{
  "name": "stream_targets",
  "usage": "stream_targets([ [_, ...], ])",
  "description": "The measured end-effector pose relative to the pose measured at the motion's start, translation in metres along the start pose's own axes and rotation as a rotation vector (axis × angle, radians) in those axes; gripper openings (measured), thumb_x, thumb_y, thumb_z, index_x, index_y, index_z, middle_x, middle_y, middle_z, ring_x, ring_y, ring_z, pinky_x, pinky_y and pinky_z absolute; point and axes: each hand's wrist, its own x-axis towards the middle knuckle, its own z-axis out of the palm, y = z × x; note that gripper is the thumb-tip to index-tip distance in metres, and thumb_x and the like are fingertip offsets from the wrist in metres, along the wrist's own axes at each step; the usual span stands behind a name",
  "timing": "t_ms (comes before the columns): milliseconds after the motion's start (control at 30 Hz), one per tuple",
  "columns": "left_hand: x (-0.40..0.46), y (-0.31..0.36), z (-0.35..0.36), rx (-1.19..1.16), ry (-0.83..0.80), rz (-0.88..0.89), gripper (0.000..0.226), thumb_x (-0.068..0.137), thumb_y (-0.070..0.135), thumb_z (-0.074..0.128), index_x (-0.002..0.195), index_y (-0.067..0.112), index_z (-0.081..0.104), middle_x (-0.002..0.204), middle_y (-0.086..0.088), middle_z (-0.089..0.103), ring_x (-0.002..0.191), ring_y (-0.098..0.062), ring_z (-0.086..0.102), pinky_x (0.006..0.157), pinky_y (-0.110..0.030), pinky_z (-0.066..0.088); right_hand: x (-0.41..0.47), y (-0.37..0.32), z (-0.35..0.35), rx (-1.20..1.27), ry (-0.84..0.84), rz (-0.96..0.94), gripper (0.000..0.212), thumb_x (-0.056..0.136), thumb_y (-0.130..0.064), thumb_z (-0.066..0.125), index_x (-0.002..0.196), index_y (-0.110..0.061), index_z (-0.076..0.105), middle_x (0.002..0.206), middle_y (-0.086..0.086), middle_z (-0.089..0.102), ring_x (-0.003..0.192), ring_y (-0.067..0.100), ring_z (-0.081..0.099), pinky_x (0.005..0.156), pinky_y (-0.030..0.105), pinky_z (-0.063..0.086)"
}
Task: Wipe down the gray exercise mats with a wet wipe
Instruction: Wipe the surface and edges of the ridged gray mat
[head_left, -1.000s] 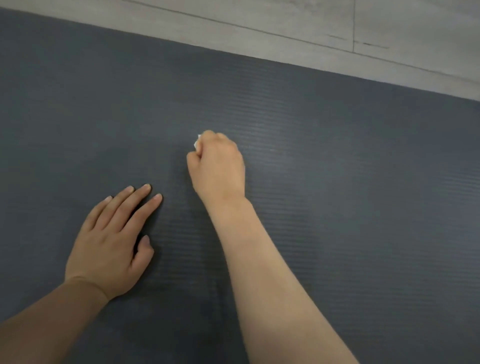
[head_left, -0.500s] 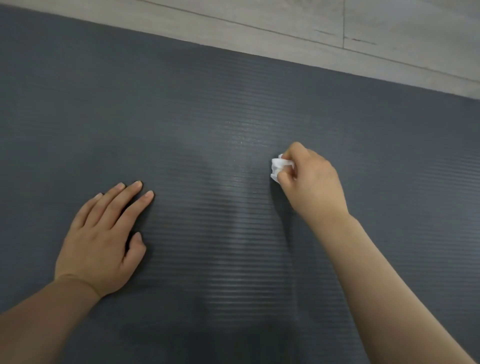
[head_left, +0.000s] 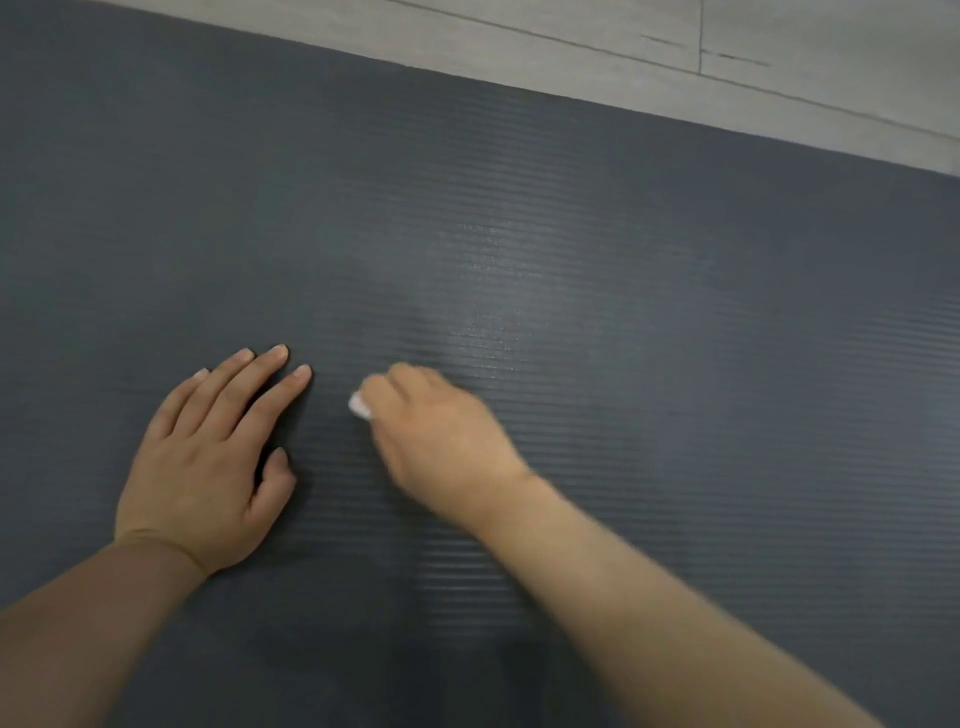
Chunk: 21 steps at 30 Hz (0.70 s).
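A dark gray ribbed exercise mat (head_left: 675, 322) fills almost the whole view. My right hand (head_left: 441, 441) grips a bunched white wet wipe (head_left: 359, 405) and holds it down on the mat; only a small corner of the wipe shows past the fingers, and the hand is motion-blurred. My left hand (head_left: 208, 457) rests flat on the mat just to the left, fingers straight and spread, a short gap from the wipe. A faint damp sheen lies on the mat beyond the right hand.
Light gray wood-look floor (head_left: 779, 57) runs along the mat's far edge at the top and upper right. The mat stretches out to the right and left of my hands.
My right hand swept the wipe to the right across the mat, then back left and nearer to me, ending close beside my left hand. My left hand stayed flat in place.
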Motion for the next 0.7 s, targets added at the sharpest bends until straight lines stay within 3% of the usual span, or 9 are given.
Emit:
stream_targets([
  [67, 0.001, 0.000, 0.001, -0.003, 0.002, 0.007, 0.064, 0.085, 0.031, 0.036, 0.145, 0.013, 0.047, 0.154, -0.009, 0.041, 0.143, -0.031, 0.033, 0.122, -0.036, 0.008, -0.023, 0.057, -0.028, -0.187, 0.015, 0.066, 0.022, 0.092, -0.023, 0.040, 0.086, -0.015, 0.060, 0.085, 0.007, 0.060, 0.080, 0.030, 0.058, 0.064, 0.037, 0.052],
  [233, -0.001, 0.000, 0.000, 0.016, -0.021, -0.006, 0.064, 0.085, 0.031, 0.036, 0.146, 0.013, 0.046, 0.154, -0.008, 0.040, 0.143, -0.030, 0.031, 0.122, -0.034, 0.007, -0.137, 0.216, -0.138, -0.367, 0.404, 1.169, 0.026, 0.093, -0.031, 0.044, 0.096, -0.005, 0.050, 0.098, 0.029, 0.061, 0.092, 0.047, 0.057, 0.078, 0.049, 0.045],
  [333, -0.001, -0.002, -0.004, 0.005, 0.018, -0.013, 0.064, 0.085, 0.031, 0.036, 0.145, 0.013, 0.046, 0.153, -0.009, 0.041, 0.143, -0.030, 0.032, 0.122, -0.034, 0.006, -0.107, 0.206, -0.125, -0.344, 0.519, 1.413, 0.029, 0.093, -0.028, 0.045, 0.109, -0.004, 0.051, 0.108, 0.029, 0.062, 0.103, 0.047, 0.056, 0.085, 0.046, 0.043],
  [400, 0.000, 0.005, -0.017, 0.007, 0.067, 0.002, 0.064, 0.085, 0.030, 0.036, 0.145, 0.013, 0.046, 0.153, -0.009, 0.041, 0.143, -0.030, 0.032, 0.122, -0.036, 0.008, -0.049, 0.163, -0.090, -0.301, 0.561, 1.247, 0.019, 0.094, -0.024, 0.047, 0.103, -0.008, 0.054, 0.101, 0.022, 0.066, 0.096, 0.042, 0.061, 0.078, 0.042, 0.045],
  [467, -0.002, -0.009, 0.011, 0.069, 0.067, 0.057, 0.064, 0.085, 0.030, 0.040, 0.146, 0.010, 0.045, 0.152, -0.009, 0.041, 0.142, -0.036, 0.033, 0.122, -0.045, 0.013, 0.005, 0.072, -0.034, -0.231, 0.488, 0.815, 0.006, 0.089, -0.016, 0.051, 0.089, -0.013, 0.056, 0.086, 0.012, 0.066, 0.079, 0.033, 0.064, 0.059, 0.032, 0.043],
  [500, -0.009, -0.022, 0.035, 0.165, 0.149, 0.103, 0.068, 0.085, 0.033, 0.042, 0.147, 0.005, 0.042, 0.152, -0.007, 0.041, 0.139, -0.045, 0.031, 0.119, -0.058, 0.017, 0.020, 0.017, -0.005, -0.203, 0.333, 0.557, 0.005, 0.085, -0.015, 0.054, 0.088, -0.015, 0.058, 0.082, 0.006, 0.064, 0.071, 0.027, 0.063, 0.053, 0.028, 0.041],
  [567, -0.023, -0.051, 0.080, -0.085, 0.340, 0.056, 0.086, 0.083, 0.052, 0.048, 0.145, -0.004, 0.030, 0.151, 0.000, 0.038, 0.128, -0.066, 0.022, 0.101, -0.082, 0.015, 0.026, -0.057, 0.028, -0.168, -0.005, 0.227, 0.019, 0.081, -0.023, 0.055, 0.099, -0.017, 0.055, 0.083, -0.002, 0.061, 0.063, 0.015, 0.062, 0.047, 0.024, 0.043],
  [633, -0.028, -0.043, 0.062, -0.017, 0.210, 0.075, 0.072, 0.084, 0.043, 0.047, 0.140, -0.002, 0.040, 0.152, -0.004, 0.039, 0.135, -0.058, 0.027, 0.108, -0.075, 0.019, 0.021, -0.047, 0.021, -0.056, -0.101, 0.169, 0.024, 0.077, -0.029, 0.056, 0.097, -0.017, 0.054, 0.080, -0.002, 0.062, 0.059, 0.017, 0.062, 0.044, 0.025, 0.043],
  [700, -0.006, -0.009, 0.006, 0.018, 0.003, 0.056, 0.061, 0.083, 0.030, 0.042, 0.137, 0.001, 0.048, 0.152, -0.011, 0.042, 0.141, -0.036, 0.035, 0.119, -0.051, 0.020, 0.006, 0.003, -0.011, -0.077, -0.128, 0.193, 0.025, 0.070, -0.029, 0.067, 0.086, -0.021, 0.050, 0.078, -0.004, 0.058, 0.065, 0.022, 0.064, 0.048, 0.025, 0.038],
])
